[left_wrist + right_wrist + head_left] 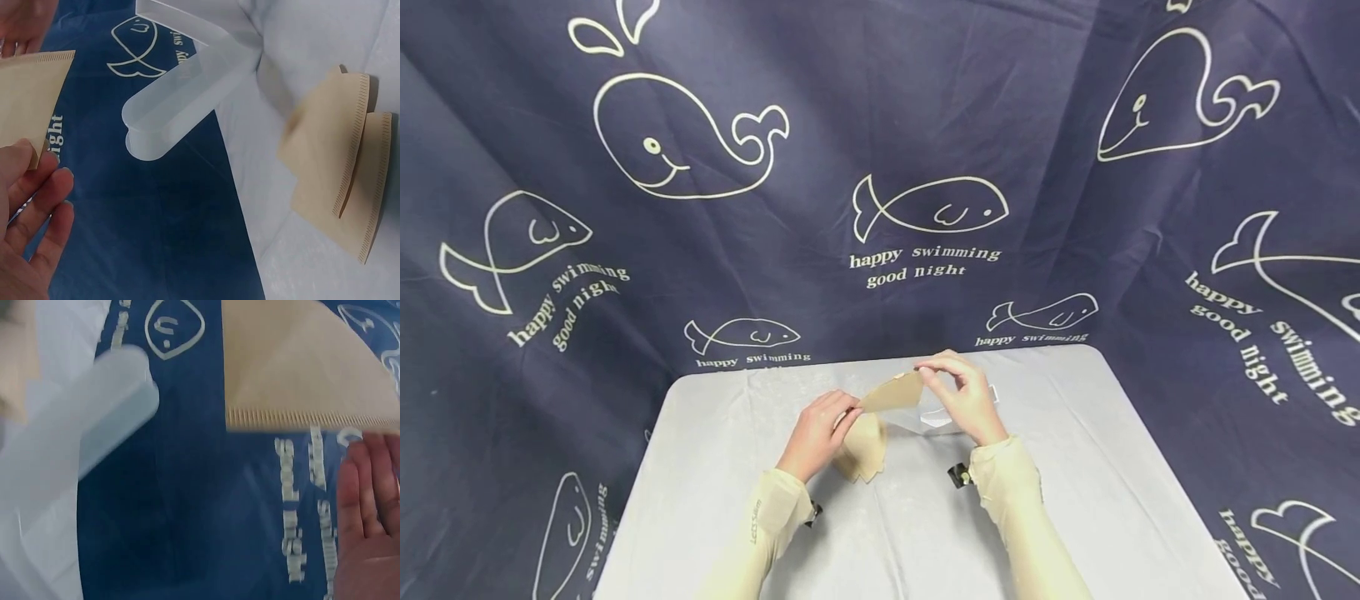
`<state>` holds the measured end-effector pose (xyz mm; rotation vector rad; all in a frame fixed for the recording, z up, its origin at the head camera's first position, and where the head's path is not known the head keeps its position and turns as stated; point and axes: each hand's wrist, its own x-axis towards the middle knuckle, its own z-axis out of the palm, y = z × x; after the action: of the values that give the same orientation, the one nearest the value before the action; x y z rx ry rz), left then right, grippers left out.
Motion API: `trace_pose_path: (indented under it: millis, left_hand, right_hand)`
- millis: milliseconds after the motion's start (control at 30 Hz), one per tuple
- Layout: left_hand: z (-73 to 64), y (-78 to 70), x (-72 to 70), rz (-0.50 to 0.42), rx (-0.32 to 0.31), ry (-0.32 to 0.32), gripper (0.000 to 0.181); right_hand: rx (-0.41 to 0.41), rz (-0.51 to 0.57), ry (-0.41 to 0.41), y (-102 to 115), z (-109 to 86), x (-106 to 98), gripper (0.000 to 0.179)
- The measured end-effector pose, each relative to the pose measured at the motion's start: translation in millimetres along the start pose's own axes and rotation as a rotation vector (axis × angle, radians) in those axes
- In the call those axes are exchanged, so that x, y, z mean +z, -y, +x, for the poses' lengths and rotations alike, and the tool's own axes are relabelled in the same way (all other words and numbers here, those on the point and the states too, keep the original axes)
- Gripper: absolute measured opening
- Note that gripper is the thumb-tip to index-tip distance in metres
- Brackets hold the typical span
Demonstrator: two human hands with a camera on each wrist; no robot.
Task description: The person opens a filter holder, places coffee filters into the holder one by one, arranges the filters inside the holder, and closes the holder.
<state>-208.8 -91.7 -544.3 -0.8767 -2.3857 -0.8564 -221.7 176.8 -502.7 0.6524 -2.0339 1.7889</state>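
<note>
A brown paper coffee filter (891, 394) is raised above the table between both hands. My left hand (817, 429) pinches one corner of it between thumb and fingers; the left wrist view shows the thumb on the paper of the filter (28, 100). At the opposite end, my right hand (964, 398) grips the filter's upper corner with thumb and fingertips. In the right wrist view, the crimped seam of the filter (306, 369) runs just above the fingers. Below and behind stands a translucent plastic holder (934, 417), partly covered by the filter and right hand.
More brown coffee filters (861, 450) lie overlapping on the white-covered table (1090, 467), near the left hand. A dark blue curtain (820, 125) with whale and fish prints hangs behind the table and at both sides. Each wrist carries a small black camera mount.
</note>
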Motion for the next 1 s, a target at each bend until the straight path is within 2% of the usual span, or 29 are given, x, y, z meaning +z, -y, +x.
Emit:
trace_pose_path:
  millis: [133,300,467,533,600,767,1000]
  left_hand:
    - [1.3,2.0,2.9,-0.007,-0.004,-0.005,0.005]
    - [-1.5,2.1,9.6,-0.018,-0.023,0.004,0.005]
    - [-0.4,1.0,16.4,-0.027,-0.045,0.023,0.007]
    - [3.3,0.6,19.7,-0.035,-0.051,0.028,0.008]
    - [6.9,-0.3,24.0,-0.039,-0.055,0.035,0.008]
    - [11.9,-6.1,35.6,-0.067,-0.060,0.063,0.010]
    - [18.7,-11.2,52.5,-0.072,-0.089,0.091,0.012]
  right_hand:
    - [0.011,0.017,-0.096,-11,-4.4,-26,0.020]
    - [0.091,0.032,-0.237,-21,-17.7,-53,0.025]
    - [0.239,0.015,-0.412,-42,-27.5,-68,0.031]
    - [0.314,0.016,-0.449,-54,-30.5,-71,0.035]
    - [0.384,0.030,-0.459,-67,-34.4,-73,0.039]
    - [0.526,0.042,-0.417,-91,-45.7,-71,0.043]
    - [0.619,0.030,-0.380,-102,-49.1,-59,0.043]
